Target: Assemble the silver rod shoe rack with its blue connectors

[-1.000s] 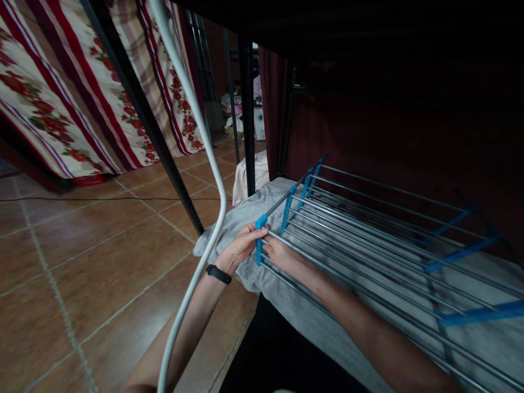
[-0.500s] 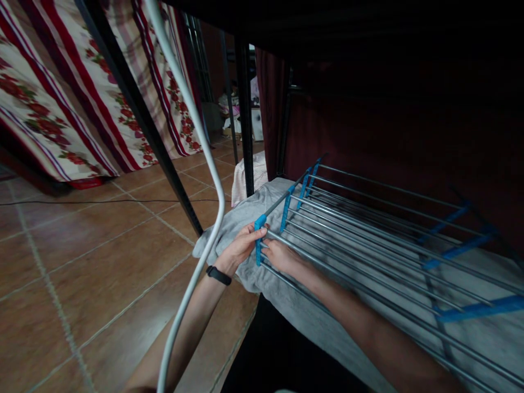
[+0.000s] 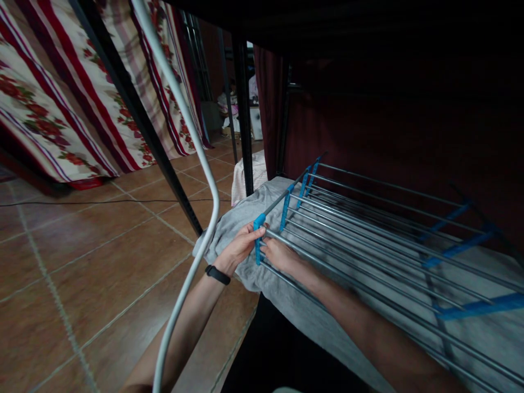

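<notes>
A metal drying rack (image 3: 360,218) with grey rods and blue plastic joints lies across a grey blanket (image 3: 327,333). At its near left corner, my left hand (image 3: 244,241) is closed around a blue plastic bracket (image 3: 257,240), thumb on the inner side. Just right of that bracket, my right hand (image 3: 278,254) reaches in below the top rod, its fingers curled against the bracket and the rod ends. The right fingertips are partly hidden, so their exact hold is hard to see. A black band (image 3: 218,274) circles the left wrist.
A bent white tube (image 3: 204,164) rises in front of my left arm. Dark metal posts (image 3: 139,120) and a dark overhead frame enclose the space. Left lies a tiled floor (image 3: 102,245) with a thin cable. Striped floral curtains (image 3: 82,98) hang behind.
The white tube appears slightly farther left in view. Both hands keep the same place at the rack's corner, with hardly any visible movement.
</notes>
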Demonstrator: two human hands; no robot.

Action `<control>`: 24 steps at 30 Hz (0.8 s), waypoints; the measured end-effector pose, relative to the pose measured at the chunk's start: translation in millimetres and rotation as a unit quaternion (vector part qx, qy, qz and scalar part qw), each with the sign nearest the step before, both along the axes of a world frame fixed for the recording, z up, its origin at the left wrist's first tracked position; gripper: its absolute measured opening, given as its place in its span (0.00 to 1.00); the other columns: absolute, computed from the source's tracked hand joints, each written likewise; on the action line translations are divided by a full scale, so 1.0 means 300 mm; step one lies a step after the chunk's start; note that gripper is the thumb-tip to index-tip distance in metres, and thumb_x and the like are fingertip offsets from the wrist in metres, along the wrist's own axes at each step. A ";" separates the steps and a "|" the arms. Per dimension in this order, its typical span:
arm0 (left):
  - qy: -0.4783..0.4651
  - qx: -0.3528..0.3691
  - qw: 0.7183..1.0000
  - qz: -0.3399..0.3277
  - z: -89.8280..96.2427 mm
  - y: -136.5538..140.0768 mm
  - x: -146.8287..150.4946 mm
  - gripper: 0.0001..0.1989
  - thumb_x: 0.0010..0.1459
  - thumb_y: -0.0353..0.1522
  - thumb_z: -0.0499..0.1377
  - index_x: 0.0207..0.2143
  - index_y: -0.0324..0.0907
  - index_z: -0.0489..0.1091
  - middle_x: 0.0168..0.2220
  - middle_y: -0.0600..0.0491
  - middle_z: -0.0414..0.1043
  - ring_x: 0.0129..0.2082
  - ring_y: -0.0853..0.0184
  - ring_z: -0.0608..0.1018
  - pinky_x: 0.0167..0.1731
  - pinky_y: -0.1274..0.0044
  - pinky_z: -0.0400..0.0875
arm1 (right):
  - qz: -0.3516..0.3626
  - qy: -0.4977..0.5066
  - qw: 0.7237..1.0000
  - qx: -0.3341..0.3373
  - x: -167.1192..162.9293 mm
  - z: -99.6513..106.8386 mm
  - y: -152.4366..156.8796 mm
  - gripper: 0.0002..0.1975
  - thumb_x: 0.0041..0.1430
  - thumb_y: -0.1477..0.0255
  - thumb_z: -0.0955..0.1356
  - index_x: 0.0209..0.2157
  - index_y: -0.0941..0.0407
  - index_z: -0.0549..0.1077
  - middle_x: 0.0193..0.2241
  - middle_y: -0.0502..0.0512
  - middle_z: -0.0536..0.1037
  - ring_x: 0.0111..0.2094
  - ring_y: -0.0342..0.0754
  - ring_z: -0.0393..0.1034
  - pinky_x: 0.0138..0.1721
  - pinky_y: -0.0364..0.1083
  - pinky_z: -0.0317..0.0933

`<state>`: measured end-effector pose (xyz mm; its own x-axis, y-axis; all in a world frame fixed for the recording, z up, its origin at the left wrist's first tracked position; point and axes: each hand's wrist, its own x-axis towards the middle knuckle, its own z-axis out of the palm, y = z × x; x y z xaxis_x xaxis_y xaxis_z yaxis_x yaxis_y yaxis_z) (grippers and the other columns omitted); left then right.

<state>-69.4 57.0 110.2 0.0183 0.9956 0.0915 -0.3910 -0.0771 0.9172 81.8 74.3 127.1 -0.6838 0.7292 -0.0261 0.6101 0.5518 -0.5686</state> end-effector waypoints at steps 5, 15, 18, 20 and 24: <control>0.003 -0.003 1.000 -0.006 -0.009 0.002 -0.004 0.17 0.46 0.39 0.73 0.33 0.39 0.76 0.28 0.55 0.71 0.29 0.69 0.69 0.34 0.76 0.62 | 0.000 0.013 0.999 -0.037 -0.005 0.008 0.016 0.17 0.67 0.70 0.60 0.54 0.55 0.71 0.41 0.56 0.81 0.44 0.51 0.75 0.45 0.44 0.65; 0.012 -0.007 1.000 0.013 -0.002 -0.001 -0.003 0.17 0.45 0.38 0.74 0.35 0.38 0.76 0.29 0.55 0.71 0.29 0.70 0.69 0.33 0.78 0.63 | -0.005 -0.080 0.963 0.259 0.087 0.016 -0.154 0.22 0.69 0.70 0.62 0.62 0.60 0.61 0.52 0.65 0.75 0.51 0.55 0.70 0.50 0.51 0.64; 0.012 -0.016 1.000 0.017 -0.008 -0.004 -0.004 0.16 0.46 0.37 0.73 0.35 0.38 0.76 0.29 0.56 0.71 0.28 0.72 0.68 0.32 0.78 0.62 | 0.020 -0.038 0.935 0.353 0.186 0.078 -0.225 0.18 0.69 0.76 0.58 0.58 0.57 0.65 0.52 0.61 0.74 0.51 0.52 0.69 0.52 0.51 0.62; 0.009 -0.017 1.000 0.011 -0.013 -0.006 -0.008 0.16 0.47 0.37 0.73 0.35 0.38 0.77 0.29 0.55 0.72 0.28 0.71 0.69 0.32 0.78 0.63 | -0.021 -0.023 0.922 0.386 0.244 0.125 -0.241 0.18 0.69 0.76 0.59 0.59 0.57 0.65 0.54 0.61 0.73 0.52 0.53 0.68 0.52 0.52 0.61; 0.000 -0.014 1.000 -0.002 -0.003 -0.003 -0.023 0.20 0.51 0.46 0.68 0.37 0.38 0.77 0.32 0.49 0.75 0.33 0.65 0.74 0.36 0.74 0.67 | -0.102 -0.074 0.926 0.356 0.307 0.164 -0.216 0.17 0.71 0.69 0.60 0.57 0.57 0.66 0.50 0.62 0.75 0.46 0.55 0.72 0.46 0.52 0.63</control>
<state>-76.5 56.1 109.3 0.0214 0.9977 0.0637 -0.3911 -0.0503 0.9190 173.8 9.4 176.4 -0.5578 0.7107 0.4286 0.7847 0.6199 -0.0067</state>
